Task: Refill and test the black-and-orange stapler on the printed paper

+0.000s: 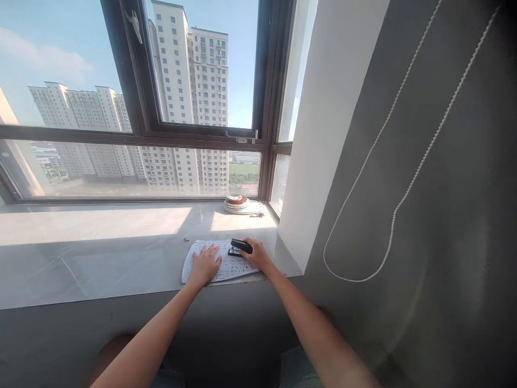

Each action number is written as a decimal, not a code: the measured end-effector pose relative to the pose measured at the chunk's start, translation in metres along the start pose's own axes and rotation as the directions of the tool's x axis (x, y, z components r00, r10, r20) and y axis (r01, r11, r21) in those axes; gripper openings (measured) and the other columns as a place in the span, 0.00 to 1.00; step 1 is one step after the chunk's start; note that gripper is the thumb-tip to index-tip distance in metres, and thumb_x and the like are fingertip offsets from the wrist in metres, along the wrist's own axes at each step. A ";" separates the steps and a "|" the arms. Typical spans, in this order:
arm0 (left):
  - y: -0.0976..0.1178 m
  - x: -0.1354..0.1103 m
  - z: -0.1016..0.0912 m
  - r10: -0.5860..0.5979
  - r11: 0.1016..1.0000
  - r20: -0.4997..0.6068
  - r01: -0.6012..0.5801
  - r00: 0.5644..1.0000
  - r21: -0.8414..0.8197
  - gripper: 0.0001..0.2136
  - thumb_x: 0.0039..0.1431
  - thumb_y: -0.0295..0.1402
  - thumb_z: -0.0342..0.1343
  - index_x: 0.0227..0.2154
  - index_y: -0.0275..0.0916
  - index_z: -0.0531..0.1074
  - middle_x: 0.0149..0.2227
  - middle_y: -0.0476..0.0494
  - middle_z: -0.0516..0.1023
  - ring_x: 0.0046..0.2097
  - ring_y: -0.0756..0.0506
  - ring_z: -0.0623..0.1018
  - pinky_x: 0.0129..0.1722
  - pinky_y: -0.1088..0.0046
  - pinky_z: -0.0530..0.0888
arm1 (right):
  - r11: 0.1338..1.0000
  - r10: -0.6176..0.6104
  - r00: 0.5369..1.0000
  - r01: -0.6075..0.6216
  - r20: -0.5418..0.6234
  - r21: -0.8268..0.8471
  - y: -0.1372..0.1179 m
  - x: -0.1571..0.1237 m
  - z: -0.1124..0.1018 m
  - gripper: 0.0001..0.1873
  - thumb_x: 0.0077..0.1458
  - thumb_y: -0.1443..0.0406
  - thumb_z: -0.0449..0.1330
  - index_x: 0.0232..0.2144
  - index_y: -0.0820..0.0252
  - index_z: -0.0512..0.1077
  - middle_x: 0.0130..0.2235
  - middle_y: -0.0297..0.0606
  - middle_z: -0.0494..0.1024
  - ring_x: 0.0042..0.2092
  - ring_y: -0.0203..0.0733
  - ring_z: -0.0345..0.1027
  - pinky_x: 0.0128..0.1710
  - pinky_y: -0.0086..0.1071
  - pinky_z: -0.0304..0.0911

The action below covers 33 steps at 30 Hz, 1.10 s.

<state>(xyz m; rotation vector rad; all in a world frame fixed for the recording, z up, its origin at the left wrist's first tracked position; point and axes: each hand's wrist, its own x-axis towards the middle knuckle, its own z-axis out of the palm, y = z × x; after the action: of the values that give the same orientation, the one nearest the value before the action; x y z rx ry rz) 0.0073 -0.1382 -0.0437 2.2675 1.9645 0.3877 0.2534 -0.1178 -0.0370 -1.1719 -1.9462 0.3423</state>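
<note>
The black stapler (239, 246) sits over the written sheet of paper (231, 270), towards its two o'clock side, with the right hand (257, 255) gripping its rear end. At the sheet's nine o'clock, the left hand (205, 265) presses flat, fingers spread. Beyond, at one o'clock on the windowsill (121, 264), lies a stack of round dishes (237, 204).

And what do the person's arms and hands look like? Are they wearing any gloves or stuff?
The left arm and right arm are bare, with no sleeves in view. The left hand and right hand have no gloves, and no watch or bracelet shows. Rings would be too small to make out.
</note>
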 end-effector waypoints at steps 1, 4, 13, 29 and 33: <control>0.000 0.000 -0.001 0.003 1.000 0.001 -0.003 1.000 0.002 0.29 0.73 0.46 0.37 0.72 0.45 0.59 0.76 0.42 0.53 0.76 0.32 0.50 0.70 0.33 0.47 | 1.000 0.001 1.000 -0.001 -0.001 0.003 0.000 0.000 0.000 0.13 0.58 0.61 0.66 0.46 0.52 0.75 0.44 0.37 0.81 0.47 0.49 0.74 0.50 0.40 0.66; 0.001 -0.001 -0.002 0.012 1.000 -0.001 -0.012 1.000 0.008 0.29 0.73 0.45 0.38 0.71 0.44 0.60 0.76 0.40 0.53 0.76 0.30 0.50 0.70 0.33 0.48 | 1.000 0.010 1.000 -0.010 -0.004 0.010 0.000 0.000 0.000 0.13 0.57 0.62 0.67 0.46 0.52 0.76 0.44 0.38 0.81 0.48 0.50 0.74 0.51 0.41 0.66; 0.001 -0.001 -0.003 0.003 1.000 0.009 -0.003 1.000 -0.004 0.29 0.73 0.46 0.37 0.72 0.45 0.60 0.76 0.40 0.53 0.76 0.30 0.50 0.70 0.33 0.47 | 0.999 0.021 1.000 -0.021 0.007 0.025 0.001 -0.001 0.000 0.15 0.58 0.60 0.66 0.48 0.51 0.75 0.46 0.39 0.81 0.50 0.52 0.73 0.52 0.43 0.67; 0.000 -0.001 -0.003 0.004 1.000 -0.001 -0.004 1.000 -0.003 0.29 0.72 0.46 0.37 0.71 0.42 0.60 0.76 0.40 0.53 0.76 0.31 0.50 0.70 0.34 0.47 | 0.999 0.008 1.000 -0.008 0.006 0.032 -0.001 0.000 -0.001 0.14 0.58 0.59 0.66 0.46 0.51 0.75 0.46 0.38 0.81 0.49 0.52 0.73 0.52 0.43 0.67; 0.001 -0.002 -0.003 0.003 1.000 0.000 -0.003 1.000 -0.004 0.29 0.73 0.46 0.38 0.71 0.44 0.60 0.76 0.40 0.53 0.76 0.31 0.50 0.70 0.34 0.47 | 0.999 0.030 1.000 -0.030 0.005 0.025 -0.001 -0.001 -0.001 0.15 0.58 0.60 0.67 0.47 0.51 0.75 0.46 0.39 0.81 0.49 0.51 0.74 0.52 0.43 0.67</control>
<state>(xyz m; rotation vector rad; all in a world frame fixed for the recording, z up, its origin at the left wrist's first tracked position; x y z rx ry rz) 0.0070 -0.1405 -0.0407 2.2682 1.9590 0.3916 0.2535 -0.1189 -0.0363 -1.1867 -1.9244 0.3841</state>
